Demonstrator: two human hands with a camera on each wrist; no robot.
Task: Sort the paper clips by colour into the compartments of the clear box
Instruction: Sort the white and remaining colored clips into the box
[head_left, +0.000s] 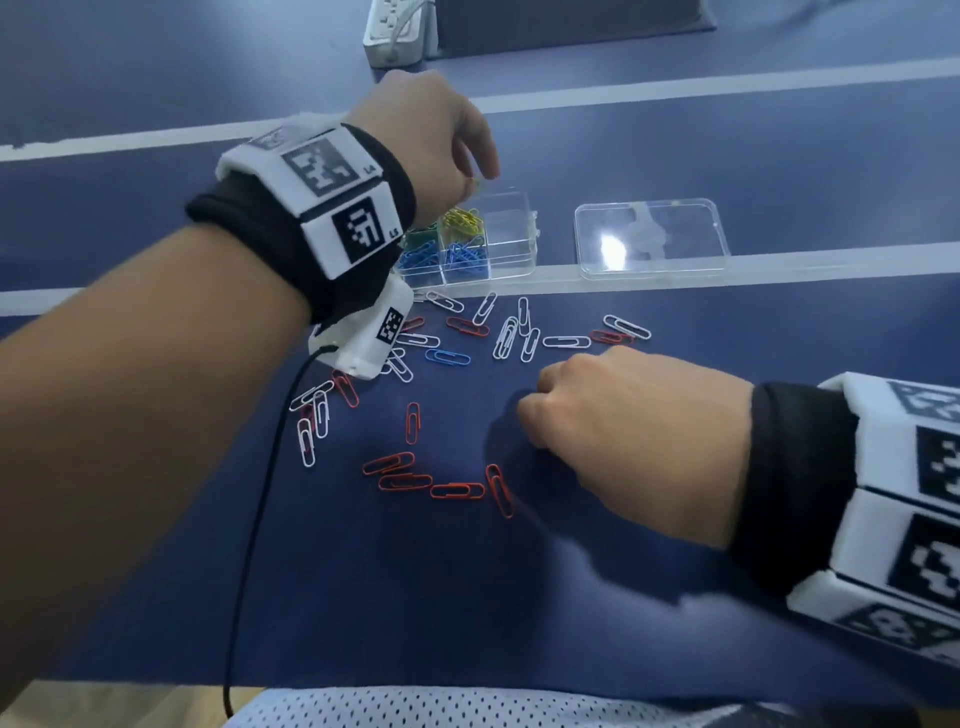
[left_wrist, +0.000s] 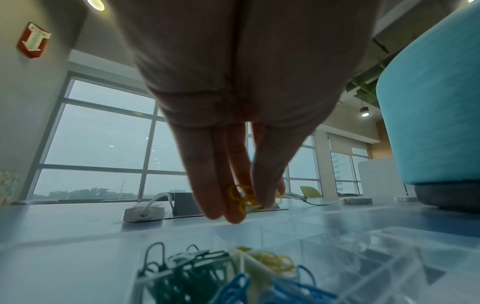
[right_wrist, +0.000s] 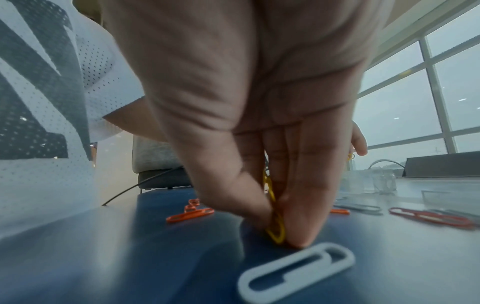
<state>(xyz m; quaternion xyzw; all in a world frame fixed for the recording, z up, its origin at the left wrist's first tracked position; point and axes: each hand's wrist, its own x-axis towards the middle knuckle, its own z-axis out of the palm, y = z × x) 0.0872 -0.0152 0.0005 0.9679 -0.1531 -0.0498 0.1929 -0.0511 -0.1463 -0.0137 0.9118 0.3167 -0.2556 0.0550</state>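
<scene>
Blue table (head_left: 727, 493) strewn with red and white clips (head_left: 457, 490). Right hand (head_left: 634, 436) pinches a yellow clip (right_wrist: 276, 230) against it. Beyond, left hand (head_left: 431, 140) pinches yellow clips (left_wrist: 246, 198) above the clear box (head_left: 511, 244). Windows (left_wrist: 103, 135) behind.

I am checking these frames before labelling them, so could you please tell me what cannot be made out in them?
- Head view: the left hand hides whatever its fingers hold above the clear box.
- Head view: the right hand covers its pinch; only the right wrist view shows a yellow clip.
- Left wrist view: the yellow clips are blurred, count unclear.
</scene>
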